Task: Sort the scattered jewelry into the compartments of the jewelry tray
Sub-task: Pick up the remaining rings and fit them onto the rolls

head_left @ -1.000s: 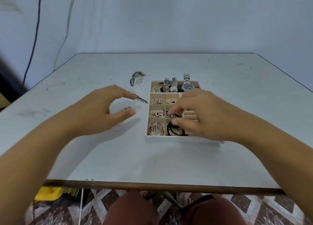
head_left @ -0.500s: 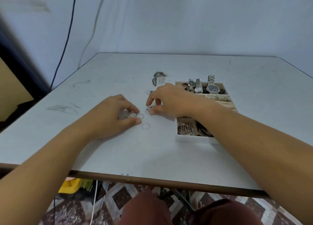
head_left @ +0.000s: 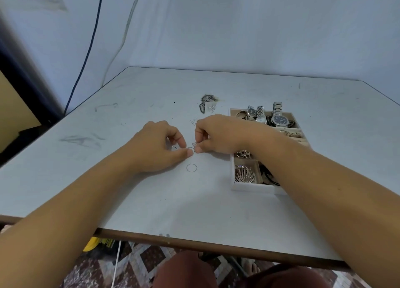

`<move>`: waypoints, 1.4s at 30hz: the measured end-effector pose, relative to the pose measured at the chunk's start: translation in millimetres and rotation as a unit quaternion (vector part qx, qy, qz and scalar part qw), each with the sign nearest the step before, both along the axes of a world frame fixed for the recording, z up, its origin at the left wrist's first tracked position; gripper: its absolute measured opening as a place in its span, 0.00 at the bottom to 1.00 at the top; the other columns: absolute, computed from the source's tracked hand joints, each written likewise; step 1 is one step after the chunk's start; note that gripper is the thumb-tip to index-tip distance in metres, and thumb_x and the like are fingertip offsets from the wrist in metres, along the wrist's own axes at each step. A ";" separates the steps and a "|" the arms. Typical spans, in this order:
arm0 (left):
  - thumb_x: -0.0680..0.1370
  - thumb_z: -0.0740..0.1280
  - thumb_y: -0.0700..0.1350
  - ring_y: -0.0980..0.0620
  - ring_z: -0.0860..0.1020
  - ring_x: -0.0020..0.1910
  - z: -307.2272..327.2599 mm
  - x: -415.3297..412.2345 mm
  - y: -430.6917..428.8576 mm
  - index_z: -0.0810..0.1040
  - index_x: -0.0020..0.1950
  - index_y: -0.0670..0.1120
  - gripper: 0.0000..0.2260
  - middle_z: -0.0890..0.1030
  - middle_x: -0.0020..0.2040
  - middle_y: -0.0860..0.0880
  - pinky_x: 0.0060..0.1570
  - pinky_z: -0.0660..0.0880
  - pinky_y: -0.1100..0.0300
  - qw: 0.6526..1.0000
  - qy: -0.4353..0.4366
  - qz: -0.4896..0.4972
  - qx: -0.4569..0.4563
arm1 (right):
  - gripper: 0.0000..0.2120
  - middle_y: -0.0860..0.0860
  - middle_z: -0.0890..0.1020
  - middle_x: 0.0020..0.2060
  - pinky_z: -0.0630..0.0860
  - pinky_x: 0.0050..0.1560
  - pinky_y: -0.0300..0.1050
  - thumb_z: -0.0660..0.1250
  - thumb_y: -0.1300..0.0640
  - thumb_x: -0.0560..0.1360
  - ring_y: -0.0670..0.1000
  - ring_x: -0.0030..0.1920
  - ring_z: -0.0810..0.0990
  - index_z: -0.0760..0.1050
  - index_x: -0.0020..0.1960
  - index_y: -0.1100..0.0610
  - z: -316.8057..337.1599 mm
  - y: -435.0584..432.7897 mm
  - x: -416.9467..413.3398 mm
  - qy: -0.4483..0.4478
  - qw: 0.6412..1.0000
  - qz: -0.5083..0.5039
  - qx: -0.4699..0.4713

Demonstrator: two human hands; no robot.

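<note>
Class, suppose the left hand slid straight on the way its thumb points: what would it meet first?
Probably the thin ring pinched by the right hand, right at the left hand's thumb tip; then the right fingertips. Depth is unclear.

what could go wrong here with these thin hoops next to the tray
The thin hoops pinched by the left hand and right hand sit close together and could snag or slip from the fingers. The loose hoop lies just nearer than both hands; a wrist might sweep it away. The right forearm crosses over the jewelry tray and could nudge it.
</note>
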State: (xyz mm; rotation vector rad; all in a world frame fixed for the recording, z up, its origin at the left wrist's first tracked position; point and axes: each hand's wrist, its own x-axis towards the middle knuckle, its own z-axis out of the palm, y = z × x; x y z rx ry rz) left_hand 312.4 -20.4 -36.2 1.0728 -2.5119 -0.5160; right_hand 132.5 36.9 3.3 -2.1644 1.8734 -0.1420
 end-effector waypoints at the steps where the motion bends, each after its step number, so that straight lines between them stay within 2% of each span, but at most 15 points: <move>1: 0.68 0.71 0.61 0.57 0.73 0.48 0.5 -0.4 -0.3 0.79 0.40 0.58 0.09 0.76 0.44 0.56 0.48 0.71 0.60 1.000 -0.004 0.001 0.007 | 0.07 0.40 0.72 0.36 0.65 0.37 0.39 0.68 0.47 0.73 0.42 0.39 0.71 0.73 0.46 0.50 1.0 2.2 -0.3 -0.013 1.000 0.004 -0.011; 3: 0.67 0.70 0.63 0.57 0.73 0.49 2.3 -2.3 -0.7 0.78 0.39 0.59 0.09 0.76 0.45 0.56 0.49 0.72 0.58 0.999 -0.012 0.009 0.029 | 0.07 0.41 0.73 0.35 0.64 0.34 0.38 0.69 0.50 0.73 0.40 0.36 0.70 0.75 0.45 0.52 2.4 8.2 -1.0 -0.026 0.999 0.011 -0.043; 8: 0.62 0.67 0.63 0.57 0.73 0.46 8.4 -9.4 1.5 0.79 0.40 0.62 0.11 0.76 0.43 0.57 0.52 0.74 0.54 0.997 -0.026 0.020 0.070 | 0.06 0.44 0.77 0.37 0.70 0.38 0.37 0.70 0.52 0.72 0.44 0.40 0.75 0.74 0.43 0.49 7.0 30.7 -14.7 -0.076 0.992 0.003 -0.101; 11: 0.67 0.70 0.60 0.56 0.74 0.46 15.5 -11.0 0.8 0.79 0.41 0.59 0.08 0.78 0.41 0.56 0.55 0.74 0.52 0.992 -0.065 0.019 0.104 | 0.05 0.44 0.78 0.37 0.71 0.40 0.38 0.70 0.53 0.72 0.44 0.40 0.75 0.73 0.43 0.48 10.0 45.0 -27.1 -0.081 0.989 -0.008 -0.122; 16: 0.73 0.68 0.57 0.57 0.71 0.53 22.7 -14.2 5.9 0.75 0.43 0.59 0.04 0.75 0.46 0.59 0.61 0.68 0.51 0.990 -0.115 0.002 0.076 | 0.06 0.41 0.78 0.35 0.65 0.40 0.26 0.71 0.53 0.72 0.41 0.40 0.74 0.72 0.42 0.47 12.2 69.7 -44.5 -0.076 0.983 -0.024 -0.165; 17: 0.74 0.68 0.56 0.61 0.71 0.51 23.0 -15.1 8.1 0.74 0.42 0.58 0.04 0.76 0.47 0.60 0.60 0.67 0.52 0.992 -0.109 -0.004 0.062 | 0.06 0.42 0.78 0.35 0.65 0.41 0.25 0.71 0.54 0.72 0.41 0.41 0.74 0.73 0.42 0.48 12.4 74.5 -47.4 -0.081 0.981 -0.024 -0.175; 19: 0.74 0.69 0.52 0.69 0.72 0.40 24.2 -17.5 14.0 0.75 0.40 0.56 0.05 0.79 0.44 0.59 0.50 0.67 0.59 0.996 -0.074 -0.021 0.037 | 0.06 0.42 0.79 0.35 0.67 0.41 0.27 0.71 0.55 0.72 0.42 0.43 0.74 0.73 0.41 0.48 12.9 85.0 -53.8 -0.088 0.977 -0.021 -0.192; 21: 0.74 0.71 0.49 0.66 0.72 0.31 27.1 -21.3 22.3 0.76 0.39 0.54 0.05 0.80 0.40 0.57 0.38 0.67 0.70 0.999 -0.013 -0.035 0.019 | 0.05 0.42 0.79 0.35 0.68 0.42 0.32 0.71 0.56 0.72 0.44 0.41 0.74 0.75 0.41 0.49 12.5 94.8 -64.2 -0.083 0.974 -0.021 -0.212; 22: 0.73 0.72 0.48 0.64 0.73 0.30 28.4 -24.4 27.4 0.77 0.39 0.54 0.05 0.80 0.39 0.57 0.34 0.67 0.72 0.999 0.021 -0.038 0.008 | 0.04 0.42 0.79 0.35 0.68 0.43 0.33 0.71 0.56 0.72 0.44 0.41 0.75 0.76 0.42 0.50 11.9 99.6 -70.6 -0.075 0.972 -0.024 -0.221; 25: 0.73 0.72 0.46 0.63 0.76 0.37 32.2 -42.2 48.1 0.79 0.40 0.54 0.05 0.81 0.38 0.58 0.37 0.69 0.73 0.992 0.101 -0.076 -0.024 | 0.03 0.39 0.76 0.35 0.67 0.42 0.30 0.71 0.57 0.71 0.43 0.43 0.74 0.77 0.42 0.51 8.5 114.5 -93.9 -0.048 0.970 -0.039 -0.236; 28: 0.74 0.72 0.44 0.63 0.77 0.37 33.2 -68.6 71.2 0.82 0.44 0.52 0.03 0.82 0.37 0.58 0.36 0.69 0.74 0.982 0.133 -0.135 -0.024 | 0.03 0.36 0.75 0.34 0.66 0.45 0.28 0.70 0.57 0.72 0.41 0.44 0.74 0.77 0.42 0.50 4.5 130.9 -116.9 -0.030 0.970 -0.076 -0.230; 33: 0.75 0.71 0.43 0.65 0.77 0.38 31.1 -109.9 94.0 0.82 0.45 0.50 0.02 0.81 0.37 0.58 0.37 0.67 0.76 0.974 0.112 -0.198 -0.022 | 0.05 0.36 0.75 0.35 0.67 0.43 0.27 0.69 0.56 0.73 0.40 0.43 0.75 0.75 0.42 0.48 -10.7 147.3 -139.8 -0.048 0.956 -0.132 -0.256; 37: 0.76 0.69 0.46 0.61 0.77 0.42 26.8 -132.4 100.9 0.81 0.46 0.51 0.01 0.80 0.39 0.57 0.40 0.71 0.71 0.972 0.089 -0.215 -0.029 | 0.06 0.39 0.77 0.36 0.68 0.43 0.29 0.70 0.57 0.73 0.40 0.43 0.75 0.75 0.42 0.46 -23.2 150.6 -142.3 -0.100 0.945 -0.143 -0.277; 39: 0.75 0.69 0.47 0.61 0.75 0.44 24.4 -138.5 102.0 0.80 0.45 0.52 0.01 0.80 0.40 0.58 0.45 0.72 0.67 0.971 0.077 -0.221 -0.050 | 0.06 0.40 0.78 0.36 0.69 0.42 0.30 0.70 0.57 0.72 0.40 0.41 0.75 0.76 0.42 0.47 -24.4 151.1 -141.3 -0.120 0.940 -0.140 -0.286; 42: 0.74 0.70 0.47 0.63 0.73 0.43 23.4 -141.8 103.0 0.81 0.44 0.52 0.01 0.78 0.38 0.59 0.44 0.70 0.66 0.971 0.069 -0.221 -0.062 | 0.05 0.41 0.79 0.36 0.68 0.43 0.30 0.71 0.57 0.72 0.41 0.41 0.75 0.76 0.43 0.48 -24.4 153.3 -141.1 -0.136 0.937 -0.132 -0.293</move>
